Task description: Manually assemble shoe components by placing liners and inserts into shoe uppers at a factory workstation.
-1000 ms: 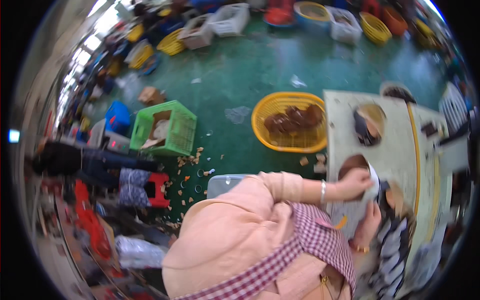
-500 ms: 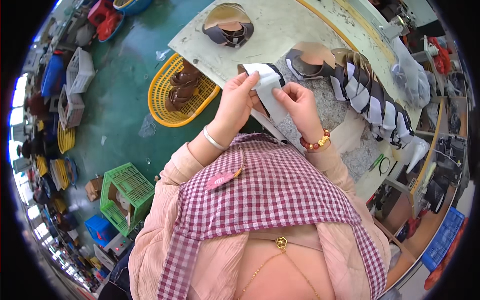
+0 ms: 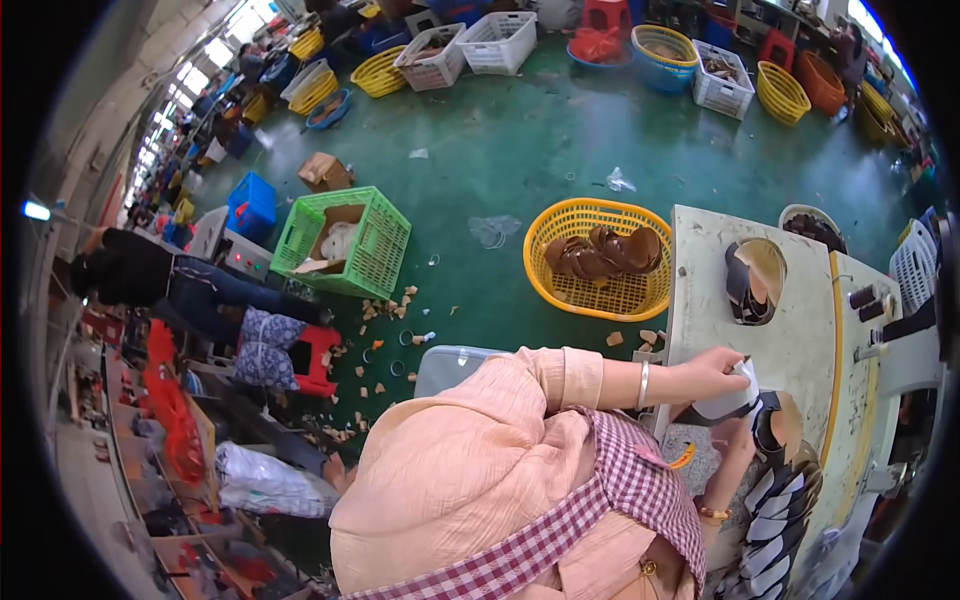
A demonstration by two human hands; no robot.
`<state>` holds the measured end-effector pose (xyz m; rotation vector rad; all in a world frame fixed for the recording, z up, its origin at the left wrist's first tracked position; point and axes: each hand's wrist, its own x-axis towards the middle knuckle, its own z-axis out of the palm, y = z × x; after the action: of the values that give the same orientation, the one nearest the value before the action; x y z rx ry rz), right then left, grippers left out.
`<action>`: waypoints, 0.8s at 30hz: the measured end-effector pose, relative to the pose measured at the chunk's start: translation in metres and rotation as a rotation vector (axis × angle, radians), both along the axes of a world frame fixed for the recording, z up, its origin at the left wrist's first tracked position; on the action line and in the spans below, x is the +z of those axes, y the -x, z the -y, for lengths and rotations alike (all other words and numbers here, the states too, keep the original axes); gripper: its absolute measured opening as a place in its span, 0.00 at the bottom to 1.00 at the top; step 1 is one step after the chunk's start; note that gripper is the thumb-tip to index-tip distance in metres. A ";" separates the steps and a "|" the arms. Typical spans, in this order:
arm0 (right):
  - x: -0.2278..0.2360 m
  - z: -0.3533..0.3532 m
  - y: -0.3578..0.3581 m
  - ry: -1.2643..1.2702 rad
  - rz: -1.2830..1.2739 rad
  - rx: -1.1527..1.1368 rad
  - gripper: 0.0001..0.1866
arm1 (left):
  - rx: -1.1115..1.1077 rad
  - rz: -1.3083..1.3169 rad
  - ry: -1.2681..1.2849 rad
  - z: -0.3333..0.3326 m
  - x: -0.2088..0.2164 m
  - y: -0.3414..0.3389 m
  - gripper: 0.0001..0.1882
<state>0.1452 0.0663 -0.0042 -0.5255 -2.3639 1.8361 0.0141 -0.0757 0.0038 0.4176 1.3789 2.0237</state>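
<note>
A white-and-black shoe upper [image 3: 724, 406] is held over the near edge of the worktable. My left hand [image 3: 708, 374] pinches its top edge, a silver bangle on the wrist. Below, my right hand [image 3: 734, 446] has its fingers closed at the lower part of the same upper, partly hidden behind it. Just right of that hand lies another tan-and-black upper [image 3: 785, 424], at the head of an overlapping row of uppers [image 3: 772, 520]. One more tan-and-black upper [image 3: 757, 282] sits alone farther up the table.
The pale worktable [image 3: 800, 350] has a sewing machine [image 3: 905, 345] along its right side. On the green floor stand a yellow basket [image 3: 553, 290] with brown pieces and a green crate [image 3: 375, 240]. A person in dark clothes [image 3: 150, 275] is at the left.
My view has swung left, so table and hands now appear at the right, with more floor showing. Both hands stay at the same shoe upper.
</note>
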 end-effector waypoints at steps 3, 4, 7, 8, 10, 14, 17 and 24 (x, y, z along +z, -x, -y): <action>0.008 0.017 0.021 0.578 -0.006 -0.120 0.13 | -0.072 -0.316 0.173 0.003 0.001 0.004 0.08; 0.011 0.023 0.029 0.869 -0.011 -0.185 0.13 | -0.113 -0.475 0.261 0.003 0.002 0.006 0.07; 0.004 0.013 0.036 1.202 -0.024 -0.253 0.15 | -0.134 -0.630 0.281 0.007 -0.011 0.002 0.08; 0.000 0.001 0.035 1.245 -0.037 -0.260 0.16 | -0.119 -0.627 0.212 0.009 -0.020 -0.005 0.08; -0.007 -0.013 0.033 1.329 -0.062 -0.273 0.19 | -0.088 -0.620 0.074 0.010 -0.035 -0.012 0.08; -0.007 -0.006 0.030 1.305 -0.076 -0.340 0.19 | -0.288 -0.540 0.185 0.020 -0.034 0.009 0.08; -0.002 0.008 0.031 1.292 -0.071 -0.360 0.19 | -0.289 -0.501 0.188 0.016 -0.032 0.011 0.08; 0.008 0.011 0.038 1.002 -0.071 -0.195 0.16 | -0.189 -0.255 0.107 0.004 -0.007 0.015 0.08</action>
<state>0.1076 0.0551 0.0038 -0.6942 -1.1309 2.7492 -0.0006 -0.0795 -0.0031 0.7494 1.5278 1.7811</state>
